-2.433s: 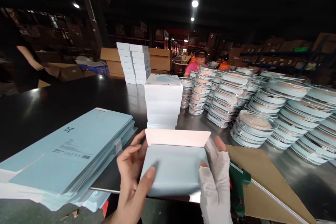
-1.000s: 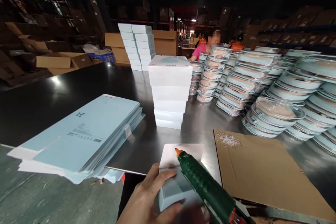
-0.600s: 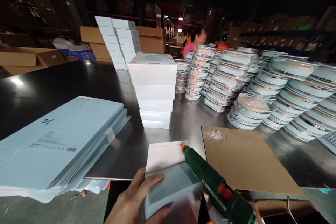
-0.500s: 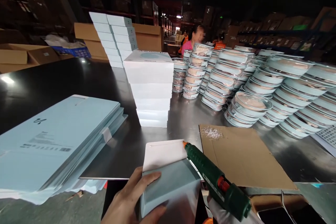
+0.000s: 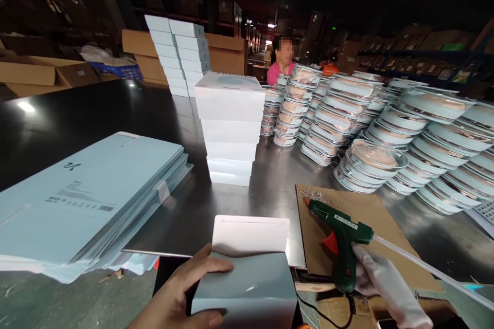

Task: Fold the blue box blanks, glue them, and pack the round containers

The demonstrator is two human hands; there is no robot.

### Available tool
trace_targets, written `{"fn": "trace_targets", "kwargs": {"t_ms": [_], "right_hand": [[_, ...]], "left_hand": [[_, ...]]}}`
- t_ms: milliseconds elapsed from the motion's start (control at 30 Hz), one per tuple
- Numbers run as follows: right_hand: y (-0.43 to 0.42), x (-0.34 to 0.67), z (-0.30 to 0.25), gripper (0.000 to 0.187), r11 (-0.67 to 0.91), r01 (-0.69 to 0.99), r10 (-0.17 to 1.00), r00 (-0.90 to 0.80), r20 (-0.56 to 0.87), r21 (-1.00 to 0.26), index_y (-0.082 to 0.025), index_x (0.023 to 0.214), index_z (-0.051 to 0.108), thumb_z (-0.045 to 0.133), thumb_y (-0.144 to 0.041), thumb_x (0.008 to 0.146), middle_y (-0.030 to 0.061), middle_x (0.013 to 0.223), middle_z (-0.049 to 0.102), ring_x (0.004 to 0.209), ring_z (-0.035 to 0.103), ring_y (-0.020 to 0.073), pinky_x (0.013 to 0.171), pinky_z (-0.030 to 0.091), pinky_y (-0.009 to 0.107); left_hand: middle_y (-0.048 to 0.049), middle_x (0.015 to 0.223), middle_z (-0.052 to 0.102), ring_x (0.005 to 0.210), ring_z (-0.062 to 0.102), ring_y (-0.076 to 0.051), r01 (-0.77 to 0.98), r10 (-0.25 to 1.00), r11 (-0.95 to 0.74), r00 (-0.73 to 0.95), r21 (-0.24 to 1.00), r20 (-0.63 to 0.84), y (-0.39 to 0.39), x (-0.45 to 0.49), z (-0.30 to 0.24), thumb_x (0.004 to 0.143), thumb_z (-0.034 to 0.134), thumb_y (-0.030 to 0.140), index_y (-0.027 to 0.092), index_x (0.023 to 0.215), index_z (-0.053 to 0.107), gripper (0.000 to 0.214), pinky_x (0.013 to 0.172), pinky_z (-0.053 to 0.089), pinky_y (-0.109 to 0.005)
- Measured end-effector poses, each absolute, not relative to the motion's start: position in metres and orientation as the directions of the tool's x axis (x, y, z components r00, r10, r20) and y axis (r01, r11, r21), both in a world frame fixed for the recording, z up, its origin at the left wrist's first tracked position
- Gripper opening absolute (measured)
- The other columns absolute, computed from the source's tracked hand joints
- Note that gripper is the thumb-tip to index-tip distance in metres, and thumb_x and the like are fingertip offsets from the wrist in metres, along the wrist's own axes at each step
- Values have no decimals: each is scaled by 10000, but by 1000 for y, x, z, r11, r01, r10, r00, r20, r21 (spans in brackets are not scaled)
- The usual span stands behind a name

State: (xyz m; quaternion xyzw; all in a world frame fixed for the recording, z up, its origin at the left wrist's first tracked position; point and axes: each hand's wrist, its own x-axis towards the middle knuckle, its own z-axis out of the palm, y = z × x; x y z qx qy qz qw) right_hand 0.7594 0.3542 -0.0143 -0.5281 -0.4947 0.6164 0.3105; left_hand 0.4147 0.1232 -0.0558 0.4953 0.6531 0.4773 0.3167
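Note:
My bare left hand [image 5: 185,288] is closed on the side of a light blue carton box [image 5: 247,280], thumb and fingers gripping its left edge. The box's white flap [image 5: 250,234] stands up at the far side. To the right, my gloved right hand [image 5: 382,277] is at the handle of a green hot glue gun [image 5: 343,226], its fingers partly hidden behind the handle. The gun has a red trigger, and a clear glue stick [image 5: 428,264] sticks out of its back. Its orange nozzle is over the cardboard sheet [image 5: 358,205], near whitish glue scraps [image 5: 316,195].
Flat blue cartons [image 5: 96,190] lie piled at the left. White boxes [image 5: 231,128] are stacked ahead, with more boxes [image 5: 181,56] behind. Several piles of wrapped round containers [image 5: 355,159] fill the right. A person in pink [image 5: 281,64] is across the table. The gun's cord hangs below.
The glue gun has moved right, from the box flap's corner to over the cardboard sheet. My left hand still grips the box, which has turned slightly, its flap now facing me squarely.

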Motion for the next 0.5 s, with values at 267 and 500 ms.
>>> {"fn": "trace_targets", "kwargs": {"t_ms": [267, 500], "right_hand": [[280, 692, -22, 1184, 144, 102, 719, -694, 33, -984, -345, 1640, 165, 890, -465, 711, 118, 1487, 599, 1349, 597, 293, 1116, 481, 446], [278, 676, -37, 500, 307, 132, 569, -819, 71, -943, -390, 1407, 610, 678, -479, 920, 73, 1353, 682, 1257, 660, 314, 1040, 566, 436]], "left_hand": [[-100, 1385, 683, 1403, 525, -434, 268, 938, 11, -336, 963, 83, 131, 430, -60, 758, 783, 667, 355, 1124, 766, 480, 1115, 451, -588], [-12, 1182, 605, 1255, 635, -278, -62, 870, -298, -428, 953, 244, 138, 441, -60, 885, 802, 430, 422, 1190, 578, 379, 1010, 543, -399]]}}
